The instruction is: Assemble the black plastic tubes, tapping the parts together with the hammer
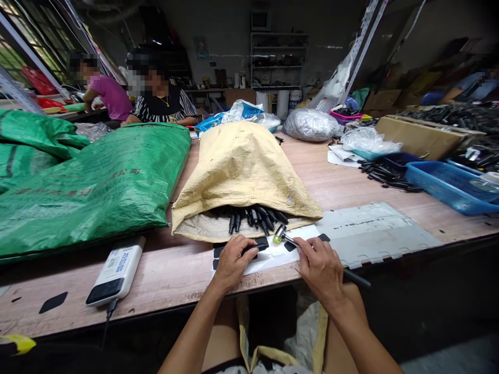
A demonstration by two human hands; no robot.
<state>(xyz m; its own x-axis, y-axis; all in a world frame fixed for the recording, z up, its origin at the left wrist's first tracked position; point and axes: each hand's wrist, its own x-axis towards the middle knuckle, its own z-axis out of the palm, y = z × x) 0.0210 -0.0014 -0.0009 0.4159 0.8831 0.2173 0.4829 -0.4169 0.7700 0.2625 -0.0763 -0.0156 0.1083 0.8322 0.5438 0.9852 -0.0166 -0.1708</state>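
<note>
My left hand [234,262] is closed around a short black plastic part [261,243] over a white sheet at the table's front edge. In my right hand [320,264] is a small mallet [279,234] with a yellow face and a metal-looking head. Its dark handle sticks out behind the hand, and its head hovers close to the part's right end. Just beyond, the mouth of a yellow woven sack [241,166] gapes toward me, with several slim black parts [257,215] spilling out. Flat black pieces lie on the white sheet [275,259].
A bulging green sack [109,182] fills the left, with a white power bank [117,270] and cable before it. A blue tray [448,187] and black part piles stand right. An open sack [273,356] sits between my legs. People [161,104] sit across the table.
</note>
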